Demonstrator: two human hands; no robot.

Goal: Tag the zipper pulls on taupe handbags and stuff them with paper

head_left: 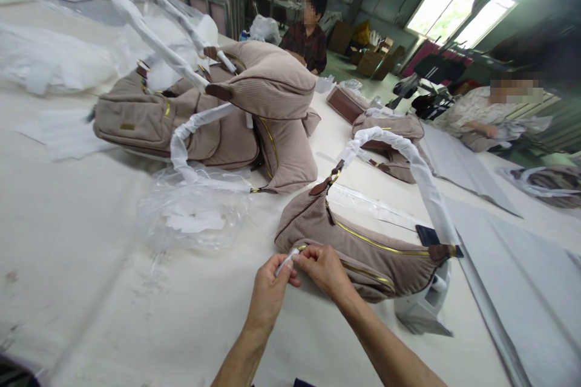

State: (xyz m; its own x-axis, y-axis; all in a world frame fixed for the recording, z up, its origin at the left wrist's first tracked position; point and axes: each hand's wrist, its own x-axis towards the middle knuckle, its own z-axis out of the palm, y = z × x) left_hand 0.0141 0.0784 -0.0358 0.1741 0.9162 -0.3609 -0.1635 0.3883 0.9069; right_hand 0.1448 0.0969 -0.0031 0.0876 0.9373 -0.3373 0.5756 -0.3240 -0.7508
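A taupe corduroy shoulder bag (385,239) with gold zippers lies in front of me. Its strap (411,154) is wrapped in white paper and arches up behind it. At the left end of the bag's front zipper, my left hand (267,293) pinches a thin white strip (287,261). My right hand (324,269) pinches the strip's upper end, close against the zipper; its fingers partly hide the zipper pull. Both hands are closed and nearly touching. Under the bag's right end stands a white tape dispenser-like holder (424,311).
Several taupe bags (267,81) are piled at left, beside a clear plastic bag (195,214) and white wrapping (54,60). More bags (390,127) lie farther back. Grey boards (512,272) cover the right side. Two people (313,36) are across the table.
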